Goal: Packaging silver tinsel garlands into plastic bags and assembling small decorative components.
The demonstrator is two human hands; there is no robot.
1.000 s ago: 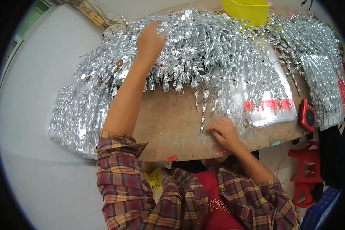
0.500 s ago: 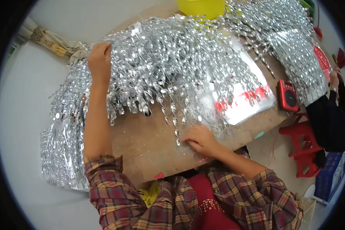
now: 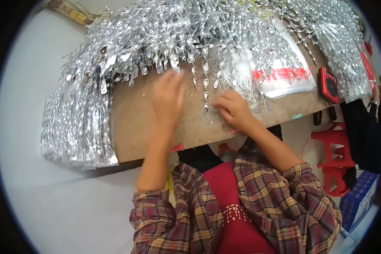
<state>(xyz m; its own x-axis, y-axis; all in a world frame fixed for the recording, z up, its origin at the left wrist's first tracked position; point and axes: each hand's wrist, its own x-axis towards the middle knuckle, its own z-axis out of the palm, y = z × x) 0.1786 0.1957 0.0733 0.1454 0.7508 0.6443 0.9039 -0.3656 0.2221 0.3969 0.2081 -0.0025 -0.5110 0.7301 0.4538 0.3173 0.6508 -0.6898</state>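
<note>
A large heap of shiny silver twisted strands (image 3: 156, 31) covers the far part of the brown table (image 3: 135, 114). My left hand (image 3: 169, 99) is over the table just in front of the heap's hanging ends. Motion smears its fingers, so their grip is unclear. Resting low near the table's front edge, my right hand (image 3: 233, 109) has its thumb and fingers drawn together. Its fingertips are beside the lower end of one silver strand (image 3: 206, 91) that hangs out toward me; anything between them is too small to make out.
Tangled clear threads (image 3: 245, 82) lie beyond my right hand, beside clear plastic bags with a red band (image 3: 288, 82). A red radio (image 3: 328, 84) stands at the table's right edge. Red stools (image 3: 336, 148) and a person in dark clothes (image 3: 360, 131) are at the right.
My left hand has come from atop the heap's left side down toward me and to the right. My right hand keeps its place beside the strand's end. The view has shifted.
</note>
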